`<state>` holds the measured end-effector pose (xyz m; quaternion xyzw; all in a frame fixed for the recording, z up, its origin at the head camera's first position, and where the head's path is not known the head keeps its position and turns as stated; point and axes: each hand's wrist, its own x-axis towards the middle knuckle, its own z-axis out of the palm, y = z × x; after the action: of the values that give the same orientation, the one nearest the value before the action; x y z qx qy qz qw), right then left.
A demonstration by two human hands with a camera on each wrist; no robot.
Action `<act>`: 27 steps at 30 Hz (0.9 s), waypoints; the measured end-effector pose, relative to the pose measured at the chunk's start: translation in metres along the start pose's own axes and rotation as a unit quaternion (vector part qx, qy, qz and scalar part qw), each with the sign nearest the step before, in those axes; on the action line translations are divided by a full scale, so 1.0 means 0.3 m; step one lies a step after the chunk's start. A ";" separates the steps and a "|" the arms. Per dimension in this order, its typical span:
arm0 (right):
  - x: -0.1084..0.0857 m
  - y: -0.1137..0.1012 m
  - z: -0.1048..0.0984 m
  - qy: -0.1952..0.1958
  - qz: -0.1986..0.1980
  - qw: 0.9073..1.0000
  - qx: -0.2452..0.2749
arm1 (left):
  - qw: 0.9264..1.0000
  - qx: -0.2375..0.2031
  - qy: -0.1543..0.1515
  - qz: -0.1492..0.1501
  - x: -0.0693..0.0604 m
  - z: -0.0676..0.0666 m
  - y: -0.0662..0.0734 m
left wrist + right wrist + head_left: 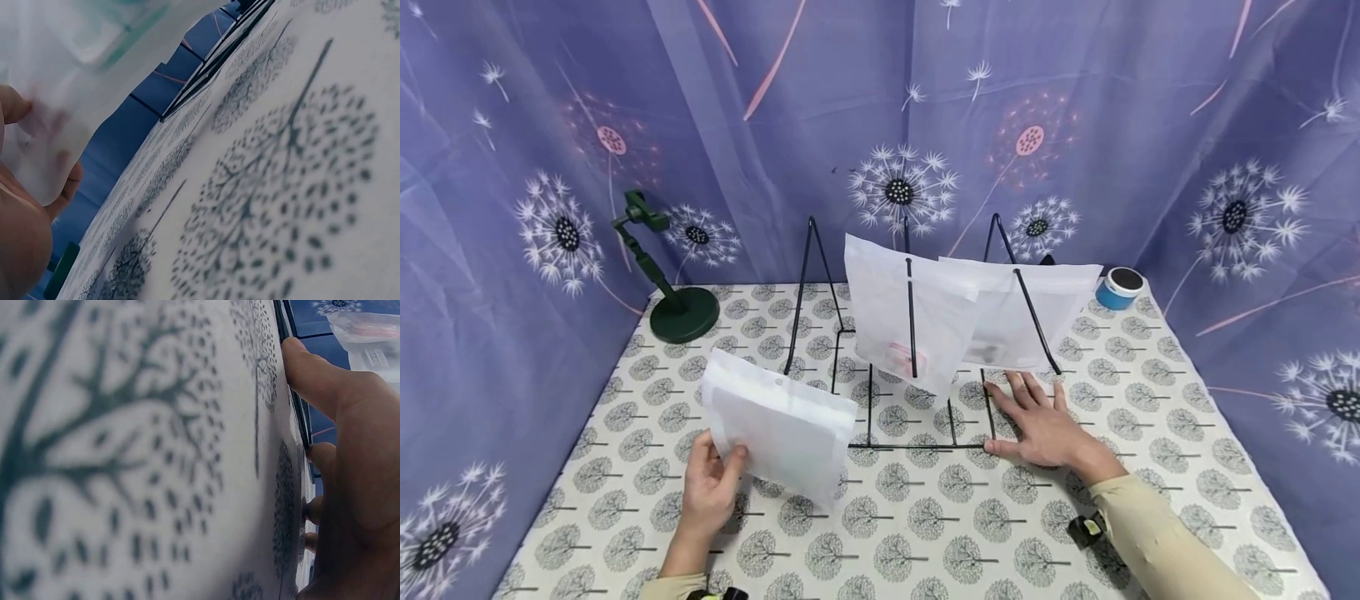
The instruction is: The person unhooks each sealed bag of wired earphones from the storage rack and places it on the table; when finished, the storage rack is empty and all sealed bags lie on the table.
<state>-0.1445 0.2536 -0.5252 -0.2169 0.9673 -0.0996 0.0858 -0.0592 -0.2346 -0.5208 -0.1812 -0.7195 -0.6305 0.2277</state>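
Tree-print tablecloth under a white pouch in the left hand

Tablecloth: passable strip between left hand and right hand.
Left rack prong: bare, beyond left hand's pouch.
Hanging pouches: block passage beyond and left of right hand.
Green stand: obstacle beyond left hand.
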 end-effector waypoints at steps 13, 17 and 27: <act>0.001 -0.001 -0.011 0.005 0.001 1.000 -0.002 | 0.998 0.030 0.010 -0.056 0.041 -0.019 -0.025; 0.002 -0.002 -0.012 0.002 0.001 1.000 0.004 | 0.998 0.017 0.013 -0.066 0.054 -0.027 -0.031; 0.003 0.000 -0.001 -0.003 0.001 1.000 0.007 | 0.993 0.002 0.033 -0.111 0.066 -0.040 -0.047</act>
<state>-0.1454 0.2531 -0.5251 -0.2161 0.9664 -0.1058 0.0902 -0.0821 -0.2491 -0.5203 -0.0790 -0.7289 -0.6557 0.1802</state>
